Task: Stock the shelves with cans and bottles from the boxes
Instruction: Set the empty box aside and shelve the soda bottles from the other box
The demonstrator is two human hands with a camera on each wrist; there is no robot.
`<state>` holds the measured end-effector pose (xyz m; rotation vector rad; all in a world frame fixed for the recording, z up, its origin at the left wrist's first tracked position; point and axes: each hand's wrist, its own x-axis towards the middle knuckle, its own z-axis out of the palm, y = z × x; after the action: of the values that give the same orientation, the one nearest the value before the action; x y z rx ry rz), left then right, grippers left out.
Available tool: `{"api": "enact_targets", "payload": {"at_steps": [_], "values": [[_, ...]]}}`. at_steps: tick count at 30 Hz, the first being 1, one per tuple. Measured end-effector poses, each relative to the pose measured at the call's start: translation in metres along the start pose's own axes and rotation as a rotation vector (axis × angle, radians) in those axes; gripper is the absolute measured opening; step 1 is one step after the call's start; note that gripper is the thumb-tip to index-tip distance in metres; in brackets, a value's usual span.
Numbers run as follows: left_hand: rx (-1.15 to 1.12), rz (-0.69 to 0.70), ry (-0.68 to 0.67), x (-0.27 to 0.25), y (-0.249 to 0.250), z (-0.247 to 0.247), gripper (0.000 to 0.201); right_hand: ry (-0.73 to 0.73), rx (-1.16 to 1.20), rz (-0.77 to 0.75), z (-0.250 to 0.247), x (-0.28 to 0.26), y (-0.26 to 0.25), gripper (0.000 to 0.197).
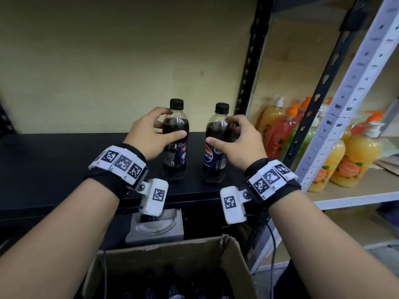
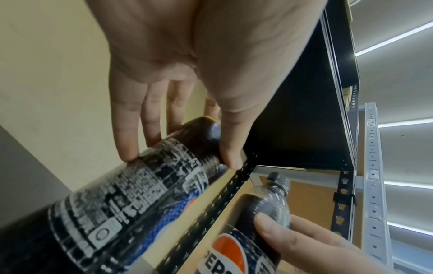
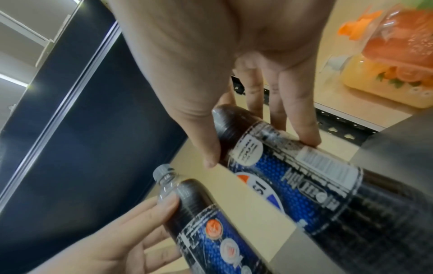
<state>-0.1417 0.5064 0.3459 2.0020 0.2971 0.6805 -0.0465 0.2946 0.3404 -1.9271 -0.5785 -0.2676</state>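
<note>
Left hand (image 1: 149,134): thumb and fingers curled round the left bottle (image 1: 176,134) above its label, keeping it upright.
Right hand (image 1: 237,140): same hold on the right bottle (image 1: 216,143), logo facing out.
Bottles: standing side by side near the front of the black shelf (image 1: 54,160), slightly apart, probably starting a row.
Box (image 1: 172,253): open below, more bottles inside, so restocking has barely begun.

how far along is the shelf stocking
Early. Nothing else stands on the black shelf. In hand: left hand and right hand each hold a cola bottle standing on it. Left: more bottles in the box.
</note>
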Motion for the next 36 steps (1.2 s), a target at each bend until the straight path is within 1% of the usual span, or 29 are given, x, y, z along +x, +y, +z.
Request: {"api": "enact_targets", "payload": {"at_steps": [3, 7, 11, 14, 16, 19, 24, 28, 36], "values": [[-0.016, 0.000, 0.008, -0.002, 0.002, 0.009, 0.055, 0.030, 0.005, -0.001, 0.005, -0.002, 0.003, 0.066], [-0.002, 0.034, 0.014, -0.004, 0.006, 0.021, 0.057, 0.032, 0.002, -0.013, 0.006, -0.001, 0.004, 0.072], [0.019, 0.055, 0.003, -0.003, 0.009, 0.033, 0.058, 0.023, 0.029, 0.009, 0.005, 0.001, 0.006, 0.070], [0.067, 0.073, 0.021, -0.001, 0.012, 0.039, 0.061, 0.033, 0.008, 0.014, 0.005, 0.006, 0.007, 0.071], [0.081, 0.079, 0.027, 0.004, 0.012, 0.042, 0.063, 0.031, 0.002, 0.026, 0.003, 0.012, 0.007, 0.067], [0.102, 0.076, 0.029, 0.014, 0.012, 0.049, 0.064, 0.016, -0.007, 0.038, 0.002, 0.023, 0.012, 0.067], [0.121, 0.078, 0.025, 0.035, 0.015, 0.065, 0.061, 0.056, -0.040, 0.042, 0.001, 0.042, 0.022, 0.068], [0.101, 0.068, 0.021, 0.058, 0.012, 0.080, 0.062, 0.036, -0.030, 0.063, -0.002, 0.063, 0.031, 0.071], [0.073, 0.059, 0.029, 0.109, 0.004, 0.112, 0.064, 0.043, -0.010, 0.094, -0.002, 0.109, 0.055, 0.069]]}}
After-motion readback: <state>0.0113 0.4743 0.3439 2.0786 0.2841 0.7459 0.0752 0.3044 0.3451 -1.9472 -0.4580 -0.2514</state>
